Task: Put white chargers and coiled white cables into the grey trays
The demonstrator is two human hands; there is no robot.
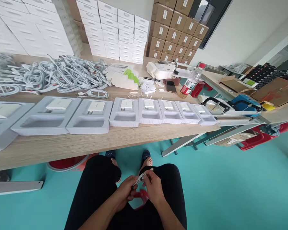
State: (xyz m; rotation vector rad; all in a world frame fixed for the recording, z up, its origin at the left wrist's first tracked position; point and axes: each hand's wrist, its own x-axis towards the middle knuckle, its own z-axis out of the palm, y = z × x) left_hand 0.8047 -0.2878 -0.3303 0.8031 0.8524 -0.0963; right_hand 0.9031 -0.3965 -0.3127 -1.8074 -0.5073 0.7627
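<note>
Over my lap, my left hand [127, 189] is closed around a white charging cable [140, 177]. My right hand [153, 186] pinches the same cable close to one of its ends, and part of the cable is hidden by the fingers. In front of me a row of white trays [87, 126] lines the front of the table. Each tray carries a white charger block [96, 106] in its upper recess, while the lower recesses show nothing in them. Behind the row lies a large heap of coiled white cables [69, 75].
Stacked white boxes [115, 32] and brown cartons [175, 30] stand at the back. Card pieces [121, 78], a phone [171, 86] and a bottle [192, 80] sit on the table [124, 135]. A red bucket [68, 162] stands below its edge.
</note>
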